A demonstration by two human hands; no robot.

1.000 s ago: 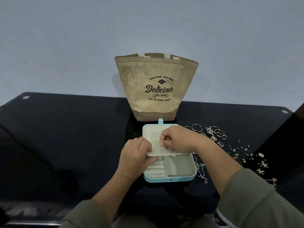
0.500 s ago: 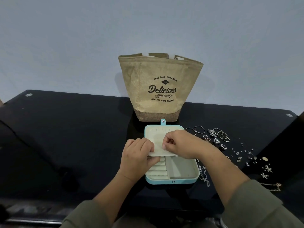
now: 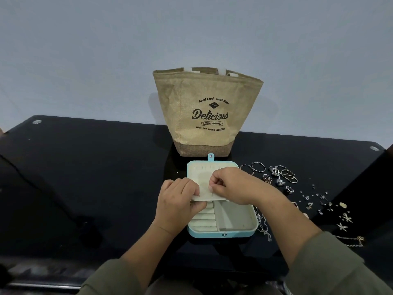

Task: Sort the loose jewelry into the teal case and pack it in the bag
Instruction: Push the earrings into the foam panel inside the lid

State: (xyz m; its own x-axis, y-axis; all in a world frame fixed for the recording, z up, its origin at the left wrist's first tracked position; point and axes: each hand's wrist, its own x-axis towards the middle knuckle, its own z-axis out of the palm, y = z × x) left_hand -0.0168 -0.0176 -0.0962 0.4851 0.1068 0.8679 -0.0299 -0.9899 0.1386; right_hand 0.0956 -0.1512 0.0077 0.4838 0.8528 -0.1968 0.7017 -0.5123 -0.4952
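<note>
Gripping the cream flap [image 3: 204,185] of the teal case [image 3: 223,235], the left hand [image 3: 177,204] curls tight. The right hand [image 3: 234,186] pinches it too, fingers [image 3: 215,187] bunched.

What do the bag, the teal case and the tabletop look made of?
Bag: coarse woven fabric, likely jute or burlap, matte; weave shows, darker band at base. Teal case: smooth shell, perhaps faux leather, with snap tab; pale lining looks velvety, matte. Tabletop: black and glossy, probably glass; faint reflections show.
</note>
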